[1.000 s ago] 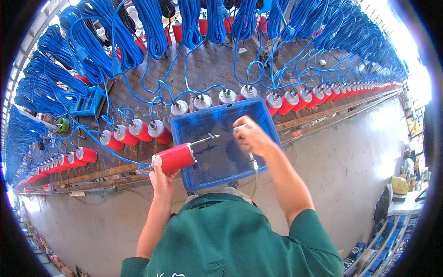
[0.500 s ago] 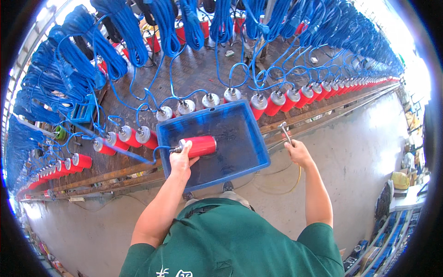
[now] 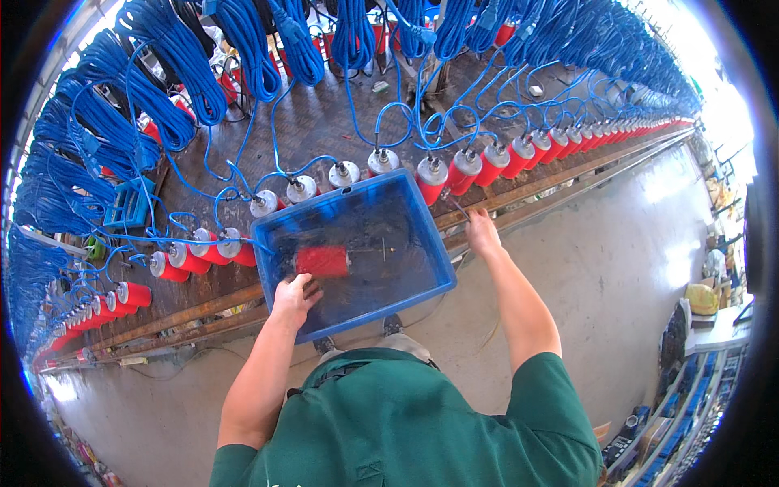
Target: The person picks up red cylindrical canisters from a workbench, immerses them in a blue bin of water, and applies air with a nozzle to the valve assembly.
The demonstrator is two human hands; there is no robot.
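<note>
A blue plastic tub (image 3: 443,258) stands in front of me, with what looks like water in it. Inside lies a red cylinder (image 3: 322,261) with a blue cable, on its side and apparently under the surface. At the cylinder's near left end is my left hand (image 3: 296,302), fingers loosely bent and apart, not wrapped round it; contact is unclear. My right hand (image 3: 482,232), beyond the tub's right rim, is closed round a slim metal tool (image 3: 456,203). The tool's tip reaches toward the upright red cylinders (image 3: 432,180) at the bench edge.
More red cylinders (image 3: 188,258) with silver tops line the long dark bench (image 3: 324,130), joined to blue cables. Coiled blue cables (image 3: 243,49) hang in a dense row behind. A small blue basket (image 3: 130,203) sits at left; a shelf rack (image 3: 690,406) stands at lower right.
The red cylinder has gone lower into the tub, and my left hand has loosened from it. My right hand, holding the tool, has moved left and up to the bench edge.
</note>
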